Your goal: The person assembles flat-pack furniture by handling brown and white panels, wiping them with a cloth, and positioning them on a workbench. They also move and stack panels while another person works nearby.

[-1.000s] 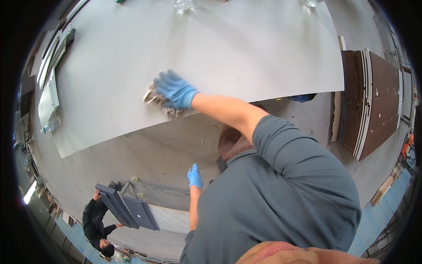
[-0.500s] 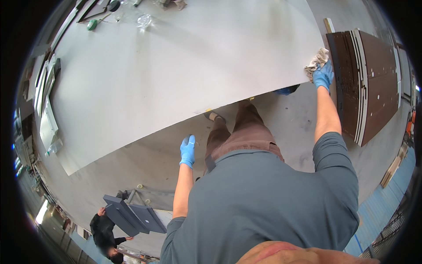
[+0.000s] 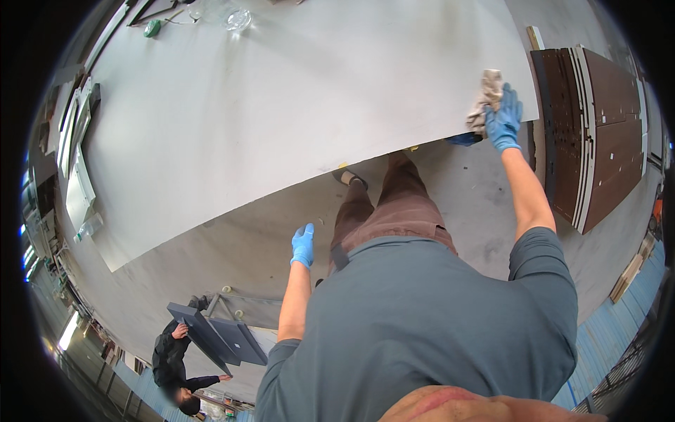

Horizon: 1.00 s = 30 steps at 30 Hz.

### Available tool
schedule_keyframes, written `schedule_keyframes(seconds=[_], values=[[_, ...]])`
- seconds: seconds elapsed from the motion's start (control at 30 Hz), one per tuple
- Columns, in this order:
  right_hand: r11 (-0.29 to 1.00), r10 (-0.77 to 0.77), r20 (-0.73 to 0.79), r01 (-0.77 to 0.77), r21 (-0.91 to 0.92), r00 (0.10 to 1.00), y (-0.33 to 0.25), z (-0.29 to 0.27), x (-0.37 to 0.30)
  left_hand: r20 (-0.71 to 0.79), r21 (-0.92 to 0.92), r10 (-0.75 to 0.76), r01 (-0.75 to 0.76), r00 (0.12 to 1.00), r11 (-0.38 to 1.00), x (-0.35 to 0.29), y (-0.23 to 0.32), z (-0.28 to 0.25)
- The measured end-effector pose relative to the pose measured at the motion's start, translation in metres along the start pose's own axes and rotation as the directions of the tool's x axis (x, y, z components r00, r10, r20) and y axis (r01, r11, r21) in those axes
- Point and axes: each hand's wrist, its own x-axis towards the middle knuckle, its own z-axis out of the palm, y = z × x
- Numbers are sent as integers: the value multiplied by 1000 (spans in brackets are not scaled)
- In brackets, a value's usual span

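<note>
A large pale grey sheet (image 3: pixel 295 105) lies flat in front of me. At its near right corner my right hand (image 3: pixel 503 121), in a blue glove, presses a crumpled beige rag (image 3: pixel 484 104) on the surface. The rag sticks out to the left of the palm, and the part under the hand is hidden. My left hand (image 3: pixel 302 246), gloved in blue too, hangs beside my leg, short of the sheet's near edge. Its fingers are loosely stretched, and nothing shows in them.
Stacked brown panels (image 3: pixel 613 137) stand to the right. Along the left lie metal strips (image 3: pixel 79 186) and a clear bottle (image 3: pixel 89 226). A clear plastic item (image 3: pixel 238 20) and a green roll (image 3: pixel 152 29) sit at the far edge. Another person (image 3: pixel 171 362) handles dark panels (image 3: pixel 211 334) at lower left.
My right hand has swept the rag a little to the left along the sheet's corner. My left hand stays low. The other person's hands have shifted on the dark panels.
</note>
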Motion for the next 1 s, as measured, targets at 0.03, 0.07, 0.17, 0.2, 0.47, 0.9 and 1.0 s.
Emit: schedule_keyframes(seconds=[0.03, 0.07, 0.17, 0.2, 0.47, 0.9, 1.0], values=[[992, -86, -31, 88, 89, 996, -32, -7, 1, -3, -10, 3, -3, 1000, 1000, 2, -5, -3], [976, -132, -21, 134, 172, 991, -69, -11, 5, -4, -18, 6, -6, 1000, 1000, 3, -10, -6], [857, -408, 82, 350, 379, 909, -211, -31, 12, 16, -70, -19, 20, 1000, 997, 1, -17, -11], [766, -510, 31, 437, 471, 860, -271, -37, 10, 12, -86, -62, 63, 998, 994, -2, -18, -12], [352, -705, -469, 837, 418, 531, -593, -27, -45, -63, -318, -112, 87, 992, 944, -37, -42, -46], [440, -700, -27, 459, 772, 714, -335, -43, -8, -50, -76, -147, 143, 988, 987, -7, -53, -35], [898, -431, 237, 387, 211, 871, -180, -29, -4, -105, -25, 39, -41, 994, 999, -6, -4, 1]])
